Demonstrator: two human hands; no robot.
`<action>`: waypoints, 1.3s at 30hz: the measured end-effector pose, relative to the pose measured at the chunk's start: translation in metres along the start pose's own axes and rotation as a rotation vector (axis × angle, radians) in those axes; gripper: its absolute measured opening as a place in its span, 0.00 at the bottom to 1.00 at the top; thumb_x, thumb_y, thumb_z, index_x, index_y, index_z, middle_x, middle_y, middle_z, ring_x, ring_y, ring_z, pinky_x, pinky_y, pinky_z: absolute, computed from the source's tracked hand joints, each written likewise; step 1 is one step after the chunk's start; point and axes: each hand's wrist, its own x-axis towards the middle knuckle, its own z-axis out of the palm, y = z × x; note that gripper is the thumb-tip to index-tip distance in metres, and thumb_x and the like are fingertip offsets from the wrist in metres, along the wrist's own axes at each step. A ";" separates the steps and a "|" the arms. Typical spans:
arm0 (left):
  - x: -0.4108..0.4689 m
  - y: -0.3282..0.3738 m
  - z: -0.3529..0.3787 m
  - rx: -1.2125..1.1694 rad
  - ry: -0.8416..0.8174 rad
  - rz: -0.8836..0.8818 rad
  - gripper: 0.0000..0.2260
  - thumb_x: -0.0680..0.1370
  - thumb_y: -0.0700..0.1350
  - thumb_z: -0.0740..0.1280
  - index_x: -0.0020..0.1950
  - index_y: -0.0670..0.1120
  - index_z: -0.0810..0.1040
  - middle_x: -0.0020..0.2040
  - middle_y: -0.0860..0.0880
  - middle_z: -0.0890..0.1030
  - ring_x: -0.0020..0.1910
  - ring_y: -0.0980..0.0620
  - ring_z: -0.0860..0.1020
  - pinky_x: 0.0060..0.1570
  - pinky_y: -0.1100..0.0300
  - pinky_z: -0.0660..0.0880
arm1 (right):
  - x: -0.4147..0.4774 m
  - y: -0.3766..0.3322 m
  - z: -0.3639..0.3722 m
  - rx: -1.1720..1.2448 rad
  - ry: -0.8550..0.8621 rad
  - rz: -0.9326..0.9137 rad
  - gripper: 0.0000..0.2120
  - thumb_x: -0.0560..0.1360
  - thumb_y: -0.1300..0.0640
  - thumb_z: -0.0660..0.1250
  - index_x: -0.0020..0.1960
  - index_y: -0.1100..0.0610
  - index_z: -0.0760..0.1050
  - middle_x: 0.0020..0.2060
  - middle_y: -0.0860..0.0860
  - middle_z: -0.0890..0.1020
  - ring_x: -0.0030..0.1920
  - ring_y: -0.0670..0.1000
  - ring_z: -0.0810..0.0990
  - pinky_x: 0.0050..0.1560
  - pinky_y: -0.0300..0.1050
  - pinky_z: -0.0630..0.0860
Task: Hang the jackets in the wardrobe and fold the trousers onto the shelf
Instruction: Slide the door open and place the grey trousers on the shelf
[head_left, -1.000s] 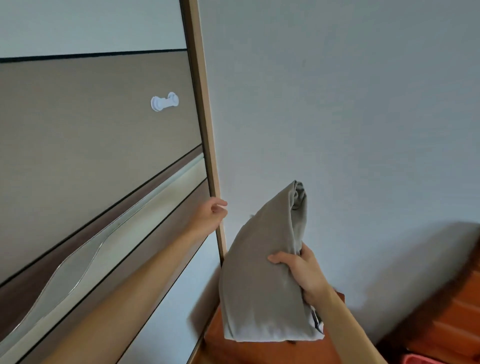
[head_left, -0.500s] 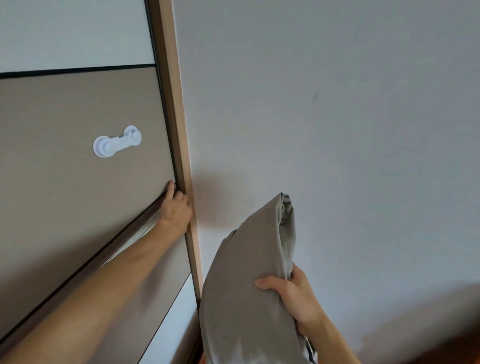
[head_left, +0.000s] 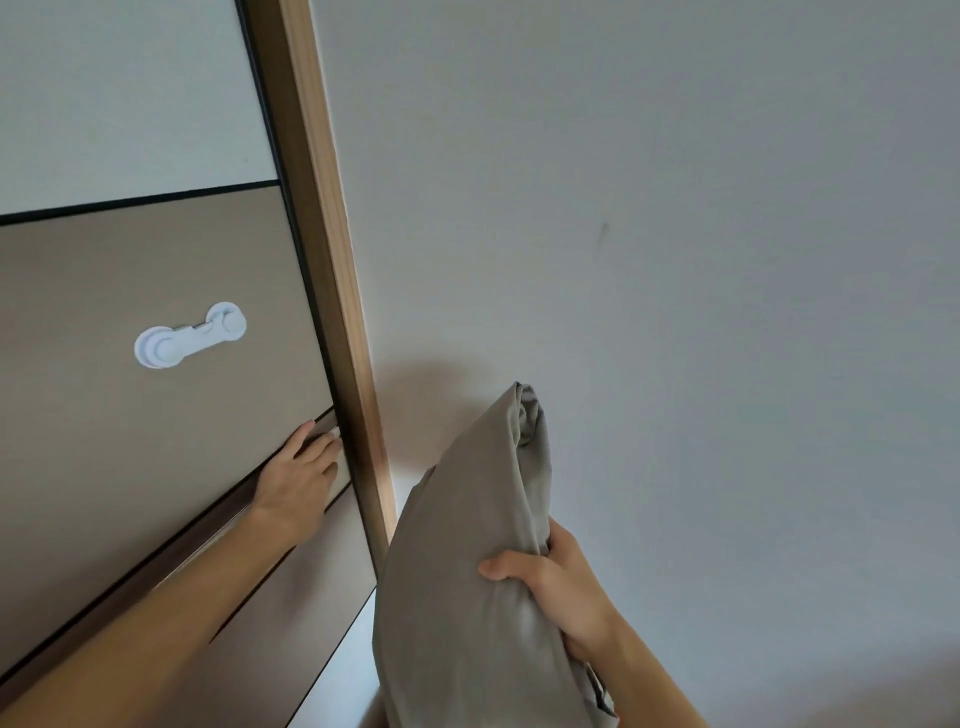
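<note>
Our right hand (head_left: 561, 592) is clamped on the folded grey trousers (head_left: 467, 571). At nine o'clock from them, our left hand (head_left: 298, 480) presses spread fingers on the wardrobe door (head_left: 156, 441). We read no writing anywhere.

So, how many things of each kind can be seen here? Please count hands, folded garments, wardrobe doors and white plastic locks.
Hands: 2, the left hand on the door and the right hand gripping the garment
Folded grey garment: 1
Wardrobe door: 1, in beige and pale panels
White plastic lock: 1, stuck on the door
Total: 5
</note>
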 end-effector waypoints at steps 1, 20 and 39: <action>-0.004 0.000 0.002 0.001 -0.008 -0.003 0.29 0.82 0.55 0.55 0.81 0.44 0.58 0.83 0.45 0.51 0.82 0.46 0.45 0.78 0.42 0.35 | 0.002 -0.002 -0.002 -0.005 -0.014 -0.005 0.19 0.68 0.70 0.73 0.57 0.61 0.78 0.48 0.56 0.87 0.49 0.58 0.86 0.54 0.59 0.81; -0.127 0.003 0.039 -0.011 -0.115 -0.067 0.34 0.83 0.50 0.55 0.82 0.43 0.37 0.79 0.41 0.30 0.78 0.44 0.30 0.68 0.41 0.22 | 0.068 0.003 0.022 -0.164 -0.270 -0.034 0.23 0.62 0.59 0.76 0.56 0.56 0.79 0.46 0.52 0.87 0.47 0.55 0.86 0.52 0.60 0.82; -0.246 -0.013 0.003 -0.422 0.256 -0.745 0.27 0.74 0.45 0.58 0.74 0.41 0.72 0.81 0.36 0.56 0.77 0.34 0.61 0.73 0.37 0.62 | 0.090 -0.029 0.128 -0.116 -0.635 -0.101 0.21 0.65 0.63 0.78 0.56 0.52 0.79 0.44 0.46 0.87 0.43 0.46 0.86 0.37 0.38 0.80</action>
